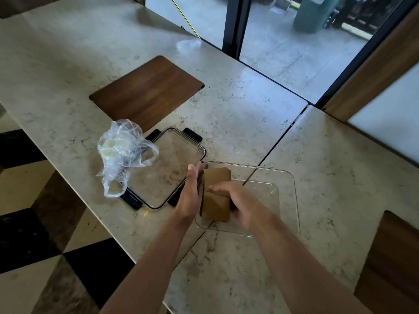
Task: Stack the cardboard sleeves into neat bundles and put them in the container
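Matt brown cardboard sleeves (216,196) in a clear, glossy plastic container (288,200)

Beside the container — polished marble-look counter (238,105), crinkled plastic bag (120,152), wood-grain inlay (147,91).

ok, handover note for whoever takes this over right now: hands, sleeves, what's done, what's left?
Left hand: open, flat against the left side of the sleeves.
Right hand: on top of the bundle, pressing or gripping it; cannot tell which.
Sleeves: a brown bundle at the left end of the clear container.
Lid: off, on the counter left of the container, with a plastic bag on its far-left corner.
Done: one bundle in.
Left: square it up. No other sleeves in view.
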